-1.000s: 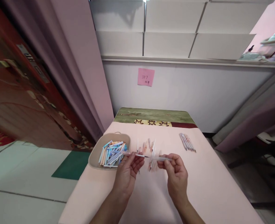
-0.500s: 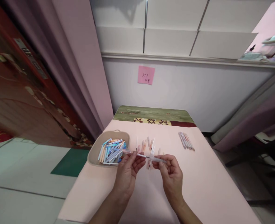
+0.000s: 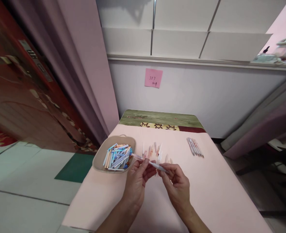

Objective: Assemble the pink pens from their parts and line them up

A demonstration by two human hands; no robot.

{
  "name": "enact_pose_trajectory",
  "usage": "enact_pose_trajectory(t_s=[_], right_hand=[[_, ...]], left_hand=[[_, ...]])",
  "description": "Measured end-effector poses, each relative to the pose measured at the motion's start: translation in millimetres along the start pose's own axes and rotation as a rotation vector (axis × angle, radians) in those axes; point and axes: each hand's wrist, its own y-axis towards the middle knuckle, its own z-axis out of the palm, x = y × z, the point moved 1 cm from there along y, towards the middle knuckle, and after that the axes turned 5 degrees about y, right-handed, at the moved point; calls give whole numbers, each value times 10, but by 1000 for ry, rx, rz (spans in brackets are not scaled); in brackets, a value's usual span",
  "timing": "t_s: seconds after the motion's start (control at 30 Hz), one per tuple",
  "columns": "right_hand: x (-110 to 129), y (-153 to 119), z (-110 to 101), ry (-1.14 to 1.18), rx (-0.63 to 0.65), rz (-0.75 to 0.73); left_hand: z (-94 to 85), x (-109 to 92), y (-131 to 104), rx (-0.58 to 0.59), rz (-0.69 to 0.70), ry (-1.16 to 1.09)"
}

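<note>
Pink note (image 3: 153, 78) with handwritten "357", pen (image 3: 155, 165) in fingers (image 3: 149, 174)

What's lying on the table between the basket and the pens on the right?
Small pinkish pen parts and thin white sticks, seen in the head view.

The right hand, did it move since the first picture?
Yes, the right hand moved left, closer to the beige bin.

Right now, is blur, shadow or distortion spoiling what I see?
Head view: the pen between left hand and right hand shows in outline, its fine detail soft; head view: a grey shadow falls on the white panels; head view: the door at left looks stretched and blurred.
</note>
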Motion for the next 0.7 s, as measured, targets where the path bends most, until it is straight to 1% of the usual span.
enact_pose_trajectory(t_s=[0.13,0.23,0.3,0.37,0.53,0.7], right_hand=[[46,43,-61,-279,-35,-83],[39,65,-102,-393,6,-25],[15,72,-116,-406,66,44],[-7,73,-115,-387,95,77],[-18,49,-87,-378,57,-10],[-49,30,-115,-382,133,128]], left_hand=[[-13,-8,17,-2,27,32],[-29,3,33,5,16,61],[-45,24,48,6,9,81],[-64,49,66,2,14,89],[-105,91,97,-4,14,92],[-117,93,103,-5,5,120]])
